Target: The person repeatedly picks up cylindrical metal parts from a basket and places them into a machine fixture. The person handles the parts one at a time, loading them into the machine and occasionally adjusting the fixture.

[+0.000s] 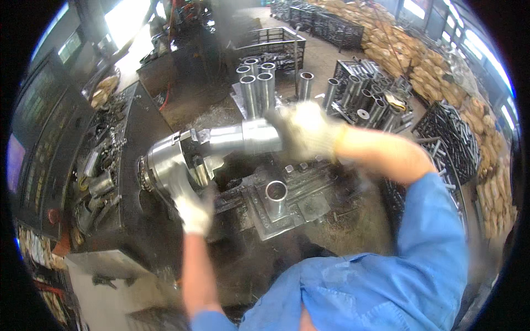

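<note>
A thick shiny metal tube reaches sideways from the jaws of a round lathe chuck. Its right end is in my right hand, whose whitish work glove is closed round it; a dark patch by the fingers is too blurred to make out. My left hand, also gloved, lies against the front of the chuck with its fingers stretched up along the rim. Below the tube, a short upright tube stands on the machine's metal slide.
Several upright metal tubes stand beyond the chuck. More tubes crowd a rack at the right. Wire bins hold metal parts, with stacked sacks behind. A dark cabinet ledge with tools and shavings lies left.
</note>
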`<state>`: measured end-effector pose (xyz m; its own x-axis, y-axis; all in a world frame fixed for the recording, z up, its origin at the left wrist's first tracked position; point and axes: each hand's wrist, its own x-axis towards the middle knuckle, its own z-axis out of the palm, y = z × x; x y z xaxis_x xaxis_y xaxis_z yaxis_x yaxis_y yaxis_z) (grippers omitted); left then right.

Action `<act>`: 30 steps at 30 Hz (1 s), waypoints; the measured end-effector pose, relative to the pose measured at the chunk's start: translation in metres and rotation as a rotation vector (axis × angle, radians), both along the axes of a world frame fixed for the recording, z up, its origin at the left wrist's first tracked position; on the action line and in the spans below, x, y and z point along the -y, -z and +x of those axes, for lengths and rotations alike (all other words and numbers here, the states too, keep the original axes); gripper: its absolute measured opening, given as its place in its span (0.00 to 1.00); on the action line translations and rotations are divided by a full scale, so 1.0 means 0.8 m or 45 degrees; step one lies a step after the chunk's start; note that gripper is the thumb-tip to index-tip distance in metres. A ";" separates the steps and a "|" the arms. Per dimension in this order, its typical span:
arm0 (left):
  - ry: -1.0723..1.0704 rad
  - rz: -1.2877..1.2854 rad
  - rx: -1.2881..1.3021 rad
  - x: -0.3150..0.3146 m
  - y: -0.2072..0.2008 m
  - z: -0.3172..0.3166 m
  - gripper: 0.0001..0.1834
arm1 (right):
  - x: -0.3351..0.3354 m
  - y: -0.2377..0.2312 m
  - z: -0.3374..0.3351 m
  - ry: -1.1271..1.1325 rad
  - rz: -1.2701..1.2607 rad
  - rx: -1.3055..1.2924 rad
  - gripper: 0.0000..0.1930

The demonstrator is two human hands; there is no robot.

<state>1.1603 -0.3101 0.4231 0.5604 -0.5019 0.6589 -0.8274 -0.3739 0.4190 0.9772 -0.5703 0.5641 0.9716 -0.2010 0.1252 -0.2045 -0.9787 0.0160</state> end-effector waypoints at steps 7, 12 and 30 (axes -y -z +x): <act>0.171 -0.381 -1.877 -0.050 0.046 -0.231 0.34 | -0.159 0.160 -0.099 -0.098 1.424 -0.424 0.43; 0.225 -0.722 -2.252 -0.024 0.093 -0.219 0.28 | -0.143 0.281 -0.119 -0.198 1.813 -0.111 0.22; 0.063 0.066 -0.569 0.041 0.086 -0.199 0.47 | -0.054 0.264 -0.186 0.261 1.178 0.587 0.09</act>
<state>1.0012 -0.3430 0.3540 0.7590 -0.5609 0.3307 -0.5866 -0.3685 0.7212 0.8281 -0.5273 0.3528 0.8059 -0.5616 0.1875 -0.1635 -0.5155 -0.8411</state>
